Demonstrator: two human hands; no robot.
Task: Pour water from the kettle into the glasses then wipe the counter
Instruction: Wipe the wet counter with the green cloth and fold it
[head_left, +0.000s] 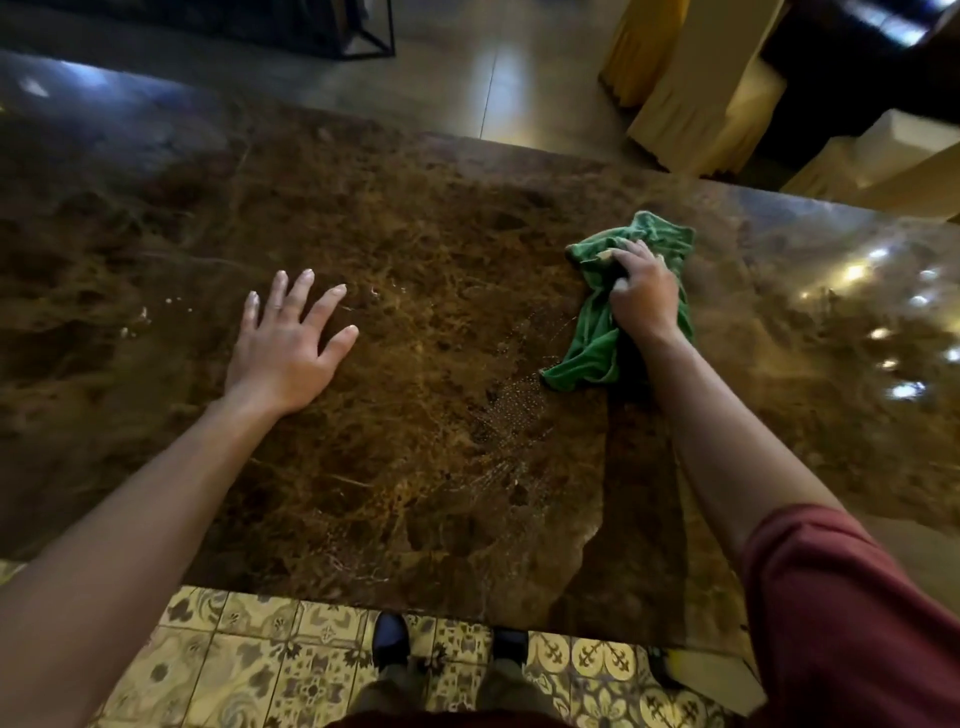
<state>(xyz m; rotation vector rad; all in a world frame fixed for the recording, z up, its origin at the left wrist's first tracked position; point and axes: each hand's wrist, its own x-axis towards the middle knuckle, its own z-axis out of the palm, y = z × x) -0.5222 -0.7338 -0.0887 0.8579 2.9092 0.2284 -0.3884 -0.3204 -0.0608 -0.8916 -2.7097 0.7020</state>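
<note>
A dark brown marble counter (415, 218) fills the view. My right hand (644, 291) presses down on a crumpled green cloth (597, 348) at the right of the counter, fingers closed over it. My left hand (285, 343) lies flat on the counter to the left, fingers spread, holding nothing. Fine water droplets (514, 400) streak the marble just below and left of the cloth, and a few drops (140, 317) sit left of my left hand. No kettle or glasses are in view.
Beyond the counter's far edge lies a glossy floor (498, 83), with cloth-covered chairs (717, 104) at the upper right. Patterned floor tiles (260, 675) and my shoes (389, 636) show below the near edge.
</note>
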